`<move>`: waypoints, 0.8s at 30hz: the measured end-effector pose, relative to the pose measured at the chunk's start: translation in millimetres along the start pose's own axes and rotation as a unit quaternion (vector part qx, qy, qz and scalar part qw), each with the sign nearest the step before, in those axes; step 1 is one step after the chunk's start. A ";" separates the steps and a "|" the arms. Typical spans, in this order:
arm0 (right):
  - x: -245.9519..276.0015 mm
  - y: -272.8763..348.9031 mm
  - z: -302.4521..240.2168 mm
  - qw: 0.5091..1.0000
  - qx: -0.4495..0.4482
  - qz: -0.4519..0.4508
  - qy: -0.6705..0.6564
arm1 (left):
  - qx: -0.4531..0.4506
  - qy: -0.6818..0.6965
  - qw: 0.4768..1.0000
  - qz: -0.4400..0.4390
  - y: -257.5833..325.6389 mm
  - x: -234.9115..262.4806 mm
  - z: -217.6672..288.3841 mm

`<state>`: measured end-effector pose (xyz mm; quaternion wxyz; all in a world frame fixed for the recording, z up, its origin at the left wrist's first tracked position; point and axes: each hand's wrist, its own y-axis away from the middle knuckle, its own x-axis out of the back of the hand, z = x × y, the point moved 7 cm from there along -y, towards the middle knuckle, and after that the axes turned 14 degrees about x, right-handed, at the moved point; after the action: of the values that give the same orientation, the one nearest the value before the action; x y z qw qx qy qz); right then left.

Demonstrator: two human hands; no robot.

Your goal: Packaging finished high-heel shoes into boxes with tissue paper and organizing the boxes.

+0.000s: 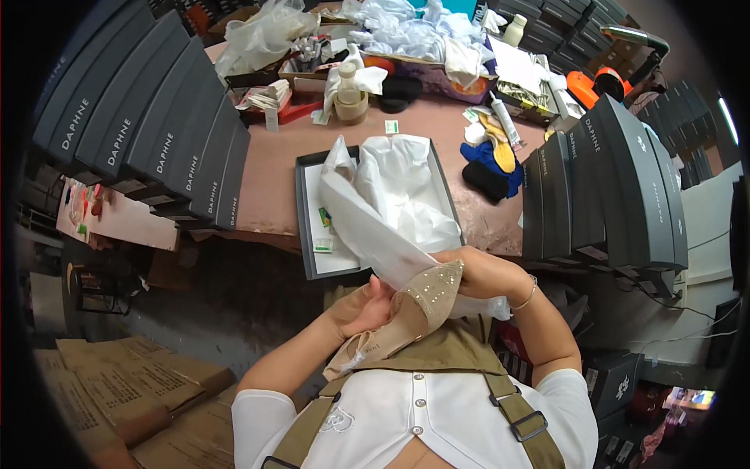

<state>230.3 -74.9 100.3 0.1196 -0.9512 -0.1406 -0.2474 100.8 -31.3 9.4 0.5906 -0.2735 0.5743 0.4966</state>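
A beige pointed shoe point(432, 295) with shiny studs on its toe and a strap at the heel is held close to my body, over the apron. My right hand point(486, 273) is closed round its toe end, where a long strip of white tissue paper point(373, 223) also meets the hand. My left hand point(364, 310) is curled against the shoe's side, some fingers hidden behind it. Beyond my hands an open dark grey shoebox point(304, 211) lies on the table, with more white tissue point(410, 176) and small green-and-white cards point(323, 245) inside.
Stacked dark shoeboxes rise at left point(168, 148) and right point(617, 180). Across the pink table point(273, 180) are a bottle in a tape roll point(349, 105), blue and yellow cloths point(500, 160) and a tissue-filled box point(422, 47). Flattened cardboard cartons point(117, 391) lie lower left.
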 end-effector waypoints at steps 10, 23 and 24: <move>5.0 53.1 22.3 0.978 -0.155 0.116 -0.075 | -0.138 -0.081 0.962 0.222 -16.4 30.3 14.6; 18.7 57.8 27.3 0.960 -0.172 0.214 -0.062 | -0.149 -0.127 0.974 0.111 -20.4 14.5 11.9; 19.3 56.0 24.6 0.958 -0.172 0.216 -0.077 | -0.119 -0.172 0.970 0.124 -22.6 12.8 9.2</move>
<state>275.6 -115.8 80.2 -0.0062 -0.9813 0.1040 -0.1617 122.9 -27.7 -6.7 0.5774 -0.1785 0.4302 0.6706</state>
